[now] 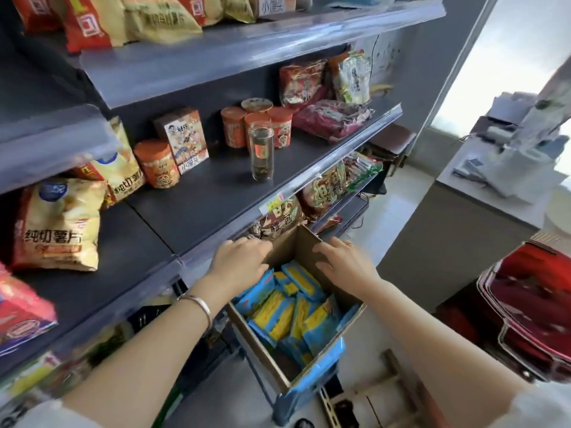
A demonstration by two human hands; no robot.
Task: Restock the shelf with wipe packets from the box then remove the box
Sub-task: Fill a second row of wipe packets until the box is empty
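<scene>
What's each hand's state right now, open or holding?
Left hand: at the cardboard box rim, grip cannot be told.
Right hand: open, holding nothing.

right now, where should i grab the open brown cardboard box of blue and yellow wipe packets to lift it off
Probably by its two long side walls, low down, one hand from each side. The brown cardboard box is open-topped and loaded with blue and yellow wipe packets, so the rim alone may bend.
</scene>
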